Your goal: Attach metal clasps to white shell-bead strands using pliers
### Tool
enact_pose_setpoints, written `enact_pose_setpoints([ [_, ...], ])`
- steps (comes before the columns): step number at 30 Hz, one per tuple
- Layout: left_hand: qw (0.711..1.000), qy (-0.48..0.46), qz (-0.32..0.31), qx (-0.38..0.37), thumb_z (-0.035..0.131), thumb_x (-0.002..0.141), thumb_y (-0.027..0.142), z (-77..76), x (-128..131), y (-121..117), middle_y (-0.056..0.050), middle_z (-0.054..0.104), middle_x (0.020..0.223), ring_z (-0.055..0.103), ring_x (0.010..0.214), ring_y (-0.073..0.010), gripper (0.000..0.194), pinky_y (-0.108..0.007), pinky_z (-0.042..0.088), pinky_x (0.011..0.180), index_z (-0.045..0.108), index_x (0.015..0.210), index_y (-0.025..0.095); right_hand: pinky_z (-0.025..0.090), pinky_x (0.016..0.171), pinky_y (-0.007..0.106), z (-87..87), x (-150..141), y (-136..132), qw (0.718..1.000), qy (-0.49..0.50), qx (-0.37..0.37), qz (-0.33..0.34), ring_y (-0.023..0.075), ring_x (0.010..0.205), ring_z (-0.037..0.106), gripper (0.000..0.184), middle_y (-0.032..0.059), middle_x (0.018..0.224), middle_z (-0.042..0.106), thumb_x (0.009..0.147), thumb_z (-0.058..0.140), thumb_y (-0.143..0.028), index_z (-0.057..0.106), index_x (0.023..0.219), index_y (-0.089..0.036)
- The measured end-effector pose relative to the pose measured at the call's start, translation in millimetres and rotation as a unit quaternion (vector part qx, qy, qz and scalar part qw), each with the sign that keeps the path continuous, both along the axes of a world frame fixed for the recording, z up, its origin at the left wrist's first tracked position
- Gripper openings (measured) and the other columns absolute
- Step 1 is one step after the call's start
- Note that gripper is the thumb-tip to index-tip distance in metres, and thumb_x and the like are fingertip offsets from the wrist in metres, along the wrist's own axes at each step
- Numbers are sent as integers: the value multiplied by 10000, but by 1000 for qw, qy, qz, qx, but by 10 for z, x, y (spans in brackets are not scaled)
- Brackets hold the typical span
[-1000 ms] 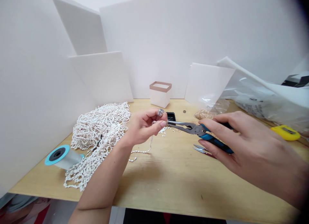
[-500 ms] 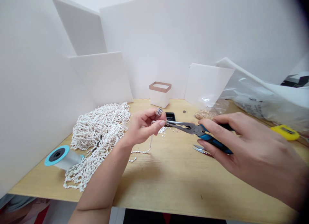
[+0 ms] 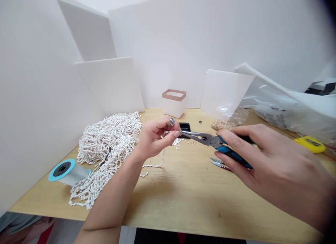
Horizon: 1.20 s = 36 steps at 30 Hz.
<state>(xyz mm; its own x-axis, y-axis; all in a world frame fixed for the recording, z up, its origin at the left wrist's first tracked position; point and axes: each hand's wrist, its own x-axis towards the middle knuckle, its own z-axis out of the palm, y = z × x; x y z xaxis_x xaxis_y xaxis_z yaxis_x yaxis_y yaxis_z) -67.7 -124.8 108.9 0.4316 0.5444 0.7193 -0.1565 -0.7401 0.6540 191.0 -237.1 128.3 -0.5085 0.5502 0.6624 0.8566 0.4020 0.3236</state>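
Observation:
My left hand (image 3: 160,137) is closed in a pinch on the end of a strand of white beads (image 3: 154,165), which hangs below it to the table. A silvery ring-like coil (image 3: 172,122) sits on one of its fingers. My right hand (image 3: 265,156) is wrapped round the blue and black handles of long-nose pliers (image 3: 210,139). The plier tips meet at the left fingertips; what they grip there is too small to make out. Behind the left fingers, a small black tray (image 3: 186,127) is partly hidden, with loose white beads (image 3: 177,142) beside it.
A big heap of white bead strands (image 3: 110,139) and a spool (image 3: 70,172) lie left. Thread snips (image 3: 219,163) lie near the right hand. Farther off are a white box (image 3: 173,105), a bag of small golden pieces (image 3: 223,124) and a yellow tape measure (image 3: 309,144).
Hardly anything differs. My left fingers have shifted very slightly, while the plier tips stay at the left fingertips.

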Motion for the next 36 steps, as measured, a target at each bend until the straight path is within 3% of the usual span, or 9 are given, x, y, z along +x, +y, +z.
enact_pose_setpoints([
  [8, 995, 11, 48, 88, 701, 870, 191, 5, -15, 12, 18, 548, 606, 478, 543, -88, 104, -221, 378, 505, 632, 795, 170, 523, 769, 413, 13, -15, -20, 1000, -10, 3, 9, 290, 903, 646, 338, 144, 1065, 649, 945, 631, -313, 625, 1223, -121],
  [25, 991, 10, 70, 114, 686, 880, 192, -39, -4, 33, 9, 566, 630, 485, 556, -92, 83, -229, 374, 519, 637, 817, 172, 544, 793, 422, 22, -26, 34, 998, -39, 30, 35, 300, 920, 668, 310, 161, 1047, 679, 934, 652, -253, 617, 1193, -87],
  [36, 982, -20, 104, 154, 657, 899, 190, -74, 14, 31, -4, 588, 686, 520, 586, -103, 74, -235, 406, 540, 629, 830, 186, 544, 782, 393, 49, -54, 32, 1000, 3, 5, 27, 264, 887, 663, 340, 140, 1056, 674, 921, 672, -273, 628, 1223, -122],
])
